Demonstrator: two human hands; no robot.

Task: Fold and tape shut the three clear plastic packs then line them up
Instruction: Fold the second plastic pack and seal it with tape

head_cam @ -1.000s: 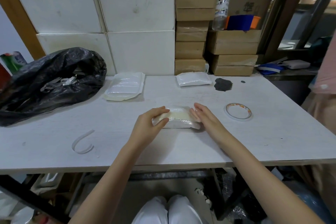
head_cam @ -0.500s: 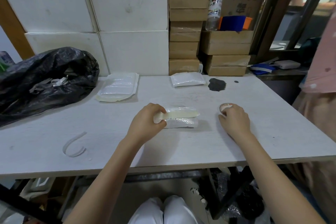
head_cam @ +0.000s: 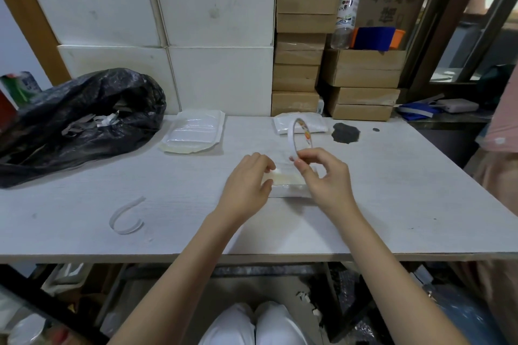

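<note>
A folded clear plastic pack (head_cam: 286, 180) lies at the middle of the white table (head_cam: 84, 204). My left hand (head_cam: 246, 185) holds its left end down, thumb and fingers curled on the folded flap. My right hand (head_cam: 322, 173) pinches a white tape roll (head_cam: 298, 137) and holds it upright just above the pack. A second, unfolded pack (head_cam: 193, 134) lies at the back left. A third, smaller pack (head_cam: 314, 123) lies at the back centre, partly hidden behind the roll.
A black rubbish bag (head_cam: 78, 120) fills the left of the table. A curled strip of white tape backing (head_cam: 126, 218) lies front left. A dark stain (head_cam: 346, 131) marks the back right. Cardboard boxes (head_cam: 302, 64) and a bottle (head_cam: 346, 3) stand behind.
My right hand picked the tape roll up off the table at the right and brought it over the pack. My left hand kept the fold pressed.
</note>
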